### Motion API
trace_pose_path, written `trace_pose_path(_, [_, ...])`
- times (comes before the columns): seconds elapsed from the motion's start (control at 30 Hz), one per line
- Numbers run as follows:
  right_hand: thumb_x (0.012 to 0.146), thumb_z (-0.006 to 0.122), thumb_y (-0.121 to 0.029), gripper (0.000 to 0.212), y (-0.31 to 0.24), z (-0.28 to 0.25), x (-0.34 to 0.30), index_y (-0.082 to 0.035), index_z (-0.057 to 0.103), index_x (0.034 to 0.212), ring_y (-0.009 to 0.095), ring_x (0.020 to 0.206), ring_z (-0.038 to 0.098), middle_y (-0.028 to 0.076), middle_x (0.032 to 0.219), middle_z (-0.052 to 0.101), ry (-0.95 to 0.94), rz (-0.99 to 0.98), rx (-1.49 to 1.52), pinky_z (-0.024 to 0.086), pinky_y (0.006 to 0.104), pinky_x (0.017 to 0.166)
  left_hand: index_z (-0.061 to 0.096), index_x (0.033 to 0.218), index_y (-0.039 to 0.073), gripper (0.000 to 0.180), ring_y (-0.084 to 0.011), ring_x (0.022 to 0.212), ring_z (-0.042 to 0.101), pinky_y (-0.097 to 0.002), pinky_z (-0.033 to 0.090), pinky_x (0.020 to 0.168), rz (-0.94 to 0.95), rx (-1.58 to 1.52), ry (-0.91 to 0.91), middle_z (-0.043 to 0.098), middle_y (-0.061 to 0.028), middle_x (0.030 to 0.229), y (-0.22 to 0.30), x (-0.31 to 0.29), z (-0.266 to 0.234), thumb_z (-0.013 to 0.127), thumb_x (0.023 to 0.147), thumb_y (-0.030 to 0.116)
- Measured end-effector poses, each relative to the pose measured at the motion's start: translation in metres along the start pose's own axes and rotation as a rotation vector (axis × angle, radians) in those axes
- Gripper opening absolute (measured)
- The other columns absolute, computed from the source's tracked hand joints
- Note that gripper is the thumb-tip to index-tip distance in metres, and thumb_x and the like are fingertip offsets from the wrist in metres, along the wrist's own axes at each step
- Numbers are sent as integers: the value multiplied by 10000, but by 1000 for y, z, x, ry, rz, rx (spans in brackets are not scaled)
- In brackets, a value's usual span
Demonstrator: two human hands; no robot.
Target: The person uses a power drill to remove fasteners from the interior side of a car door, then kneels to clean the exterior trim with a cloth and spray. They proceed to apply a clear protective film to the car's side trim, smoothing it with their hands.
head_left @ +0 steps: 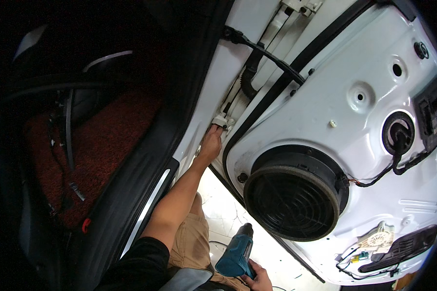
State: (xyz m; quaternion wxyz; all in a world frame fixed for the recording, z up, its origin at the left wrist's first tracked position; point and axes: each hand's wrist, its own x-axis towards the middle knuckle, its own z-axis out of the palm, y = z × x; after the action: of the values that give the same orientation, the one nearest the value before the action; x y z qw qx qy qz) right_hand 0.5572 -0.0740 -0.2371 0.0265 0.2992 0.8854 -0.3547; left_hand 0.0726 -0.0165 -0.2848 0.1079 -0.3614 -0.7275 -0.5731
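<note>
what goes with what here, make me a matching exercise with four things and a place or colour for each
1. teal power tool
2. black speaker
3. left hand
4. carpet

A. dark red
B. mounted on the white door
C. held in the right hand
D. at a white fitting

Pairs: 1-C, 2-B, 3-D, 4-A

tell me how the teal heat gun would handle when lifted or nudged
The teal heat gun likely feels rigid, given its hard-looking moulded shell. It may be rear-heavy, as the body widens behind its narrow dark nozzle. Laid down, it could roll a little, since that body looks rounded.
</note>
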Motion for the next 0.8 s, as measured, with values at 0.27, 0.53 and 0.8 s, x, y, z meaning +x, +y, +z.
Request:
trace_pose_path(0.27, [726,651,-108,615,1,0,1,103,464,1273,337,1060,583,283,1133,599,-7,-32,-29,427,363,941,562,1075,-81,326,-471,1096,475,-465,398,962,-14,58,-36,479,-294,1182,-2,-1,0,427,778,-92])
trace_pose_path(0.53, [734,642,-50,596,12,8,0,114,457,1276,302,1086,575,268,1163,594,-10,-50,23,420,351,960,525,1161,-88,397,-456,1103,488,-454,409,971,-8,111,-16,488,-294,1182,-3,-8,1,428,776,-99])
trace_pose_path(0.8, [729,711,-106,599,3,4,3,119,489,1237,328,1077,584,271,1149,602,3,-96,-52,424,374,961,498,1253,-68,462,-413,1080,518,-423,427,947,-50,83,-26,519,-267,1154,-9,-16,7,399,804,-103])
